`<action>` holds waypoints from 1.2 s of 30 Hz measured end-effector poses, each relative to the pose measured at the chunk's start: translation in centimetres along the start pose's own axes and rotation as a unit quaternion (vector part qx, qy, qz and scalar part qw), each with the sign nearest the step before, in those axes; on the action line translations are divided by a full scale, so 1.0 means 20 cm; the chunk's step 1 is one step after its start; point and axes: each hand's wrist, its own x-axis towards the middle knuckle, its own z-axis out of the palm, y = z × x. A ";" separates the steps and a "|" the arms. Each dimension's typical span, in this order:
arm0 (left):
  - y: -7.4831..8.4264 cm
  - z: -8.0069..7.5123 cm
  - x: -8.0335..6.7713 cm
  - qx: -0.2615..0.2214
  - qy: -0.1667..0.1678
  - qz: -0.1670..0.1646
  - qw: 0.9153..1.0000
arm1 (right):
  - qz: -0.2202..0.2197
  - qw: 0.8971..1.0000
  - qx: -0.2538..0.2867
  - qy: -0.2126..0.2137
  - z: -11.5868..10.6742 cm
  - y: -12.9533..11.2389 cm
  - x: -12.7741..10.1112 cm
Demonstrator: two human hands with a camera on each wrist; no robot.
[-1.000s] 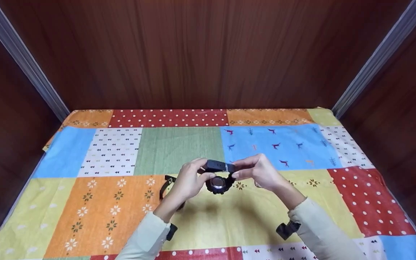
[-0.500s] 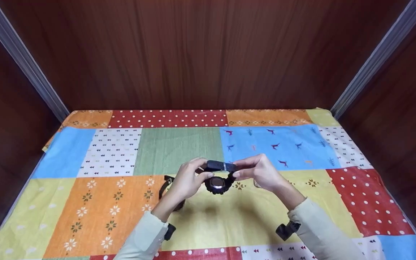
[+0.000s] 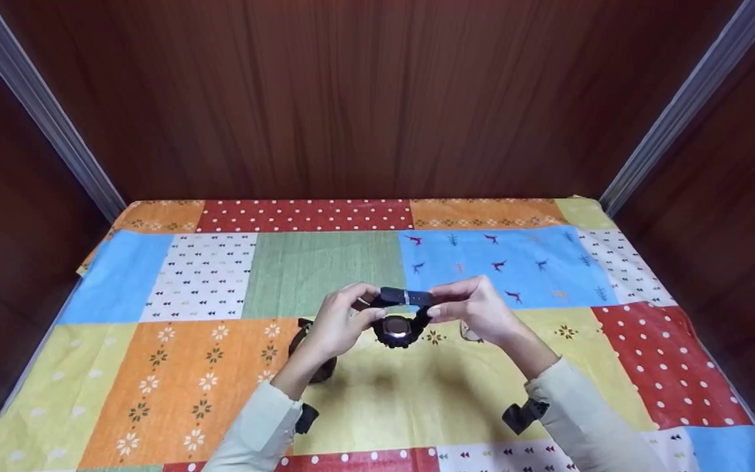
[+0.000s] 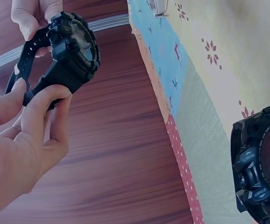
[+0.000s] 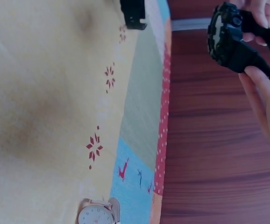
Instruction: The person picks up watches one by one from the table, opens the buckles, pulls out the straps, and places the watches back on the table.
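Pinched by its strap (image 3: 390, 297), a black sports watch (image 3: 396, 330) hangs between the left hand (image 3: 338, 321) and the right hand (image 3: 481, 310); thumb and fingers grasp it on either side. Below spreads the patchwork tablecloth (image 3: 331, 269), and the watch is up in the air above it, well short of the far edge, roughly midway between the left and right edges. On the cloth, a second black wristwatch (image 4: 261, 168) lies by the left forearm (image 3: 295, 375), and a white-dialled wristwatch (image 5: 95, 215) lies near the right hand.

To my eye, this strap handling calls for matched, light pinches close to the buckle (image 3: 407, 297), no twisting, and the case (image 4: 72, 60) low over the cloth lest it slip.

As for looks, the strap curls round in a loop, all black; the case is chunky, with a toothed bezel and side buttons; the face (image 4: 82, 42) catches a reflection; a metallic glint, likely that buckle, crosses the strap; and a row of tiny holes (image 4: 30, 53) runs along it.
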 end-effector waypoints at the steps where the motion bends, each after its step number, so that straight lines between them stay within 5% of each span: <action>1: 0.00 0.00 0.00 -0.004 0.001 -0.001 1.000 | -0.001 1.000 0.001 0.002 0.00 0.00 0.00; 10: 0.02 -0.01 0.01 0.014 0.017 -0.010 1.000 | -0.002 0.998 -0.067 0.019 -0.01 -0.03 0.00; 19: 0.04 0.01 0.00 0.067 0.032 -0.032 0.997 | -0.033 0.981 -0.184 0.044 0.00 -0.05 -0.01; 36: 0.04 0.02 -0.02 0.040 0.030 -0.033 0.998 | -0.025 0.984 -0.176 0.029 0.00 -0.02 -0.03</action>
